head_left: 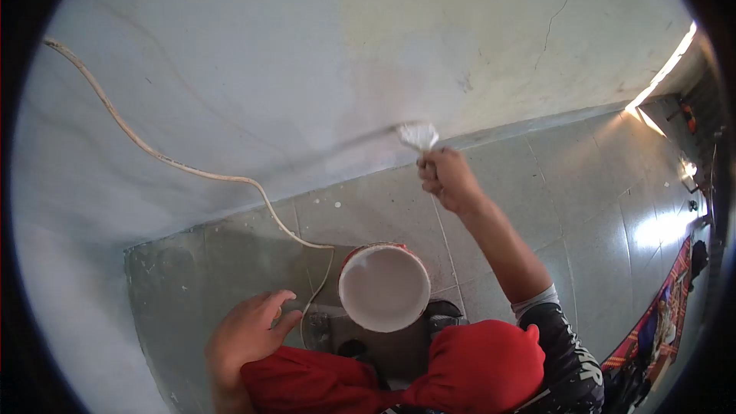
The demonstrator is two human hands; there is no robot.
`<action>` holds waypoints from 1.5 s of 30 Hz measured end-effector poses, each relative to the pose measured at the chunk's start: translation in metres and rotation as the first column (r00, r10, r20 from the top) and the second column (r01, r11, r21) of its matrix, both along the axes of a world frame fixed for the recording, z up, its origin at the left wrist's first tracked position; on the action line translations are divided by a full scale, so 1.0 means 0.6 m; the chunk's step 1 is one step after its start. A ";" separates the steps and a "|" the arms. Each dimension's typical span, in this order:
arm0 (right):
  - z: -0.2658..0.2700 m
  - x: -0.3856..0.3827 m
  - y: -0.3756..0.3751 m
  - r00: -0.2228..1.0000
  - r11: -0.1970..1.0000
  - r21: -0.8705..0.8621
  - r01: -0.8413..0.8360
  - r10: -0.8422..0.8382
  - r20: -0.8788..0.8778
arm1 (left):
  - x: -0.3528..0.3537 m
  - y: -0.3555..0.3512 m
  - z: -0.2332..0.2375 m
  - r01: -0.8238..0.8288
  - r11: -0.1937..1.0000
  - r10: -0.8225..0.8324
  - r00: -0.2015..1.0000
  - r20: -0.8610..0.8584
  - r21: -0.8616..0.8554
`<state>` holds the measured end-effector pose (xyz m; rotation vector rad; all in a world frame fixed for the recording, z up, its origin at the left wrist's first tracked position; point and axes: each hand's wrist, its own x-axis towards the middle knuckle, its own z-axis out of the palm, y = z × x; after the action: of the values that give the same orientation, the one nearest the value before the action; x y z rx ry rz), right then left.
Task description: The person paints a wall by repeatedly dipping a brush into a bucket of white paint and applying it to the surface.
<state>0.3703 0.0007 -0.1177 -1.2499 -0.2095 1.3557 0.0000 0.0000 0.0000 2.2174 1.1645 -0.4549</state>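
Where my right hand (447, 178) sits: clamped on the brush (418, 136); bristles touching the wall (307, 54)
Left hand (249, 330): fingers apart, on my knee (307, 383)
Bucket (383, 287): on the floor (583, 184), near my knees

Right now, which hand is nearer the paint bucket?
Left. The left hand is just beside the paint bucket, apart from it; the right hand is up at the wall, gripping a brush.

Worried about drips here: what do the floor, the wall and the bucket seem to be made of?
Floor: glazed grey tile, likely ceramic; grout lines and bright glare show. Wall: plaster or cement, matt, with hairline cracks. Bucket: probably plastic, red outside, holding white paint; can't be sure.
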 end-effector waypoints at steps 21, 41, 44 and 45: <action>-0.053 -0.072 -0.002 0.999 0.996 0.078 0.045 -0.046 0.014 | -0.012 -0.003 -0.005 0.023 0.999 -0.027 0.996 0.084 0.044; 0.091 -0.081 0.041 0.961 0.936 0.352 -0.024 -0.076 0.265 | -0.022 -0.010 -0.004 0.041 0.997 -0.047 0.993 0.108 0.061; -0.001 -0.089 0.030 0.983 0.978 0.202 0.055 -0.088 0.158 | -0.015 -0.014 0.005 0.029 0.998 -0.033 0.996 0.089 0.048; -0.025 -0.085 0.023 0.995 0.992 0.107 0.061 -0.069 0.068 | -0.015 -0.017 0.007 0.028 0.999 -0.032 0.996 0.085 0.044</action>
<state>0.3194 0.0145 -0.1325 -1.2080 -0.2842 1.2297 -0.0088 -0.0100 0.0043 2.2709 1.1076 -0.3466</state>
